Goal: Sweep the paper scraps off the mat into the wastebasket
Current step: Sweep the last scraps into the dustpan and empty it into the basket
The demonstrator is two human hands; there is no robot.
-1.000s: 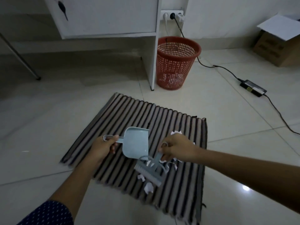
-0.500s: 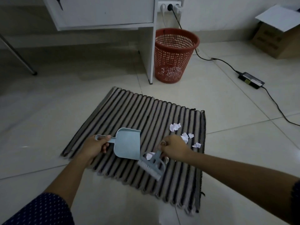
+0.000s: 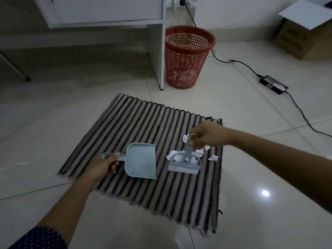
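Observation:
A striped mat [image 3: 143, 123] lies on the tiled floor. My left hand [image 3: 103, 168] grips the handle of a pale blue dustpan [image 3: 142, 159], whose open mouth faces right over the mat. My right hand [image 3: 206, 134] holds the handle of a pale blue brush [image 3: 184, 163], bristles down on the mat's right side. White paper scraps [image 3: 212, 157] lie around and behind the brush, some hidden by it. The red mesh wastebasket [image 3: 188, 56] stands beyond the mat with white paper inside.
A white desk panel [image 3: 159, 51] stands just left of the wastebasket. A black power adapter [image 3: 273, 84] and its cable run across the floor at right. A cardboard box [image 3: 305, 33] sits at the far right. A metal leg [image 3: 14, 67] crosses the far left.
My right hand has moved the brush up and to the right, behind the scraps on the mat's right side. The dustpan has turned a little, mouth toward the brush.

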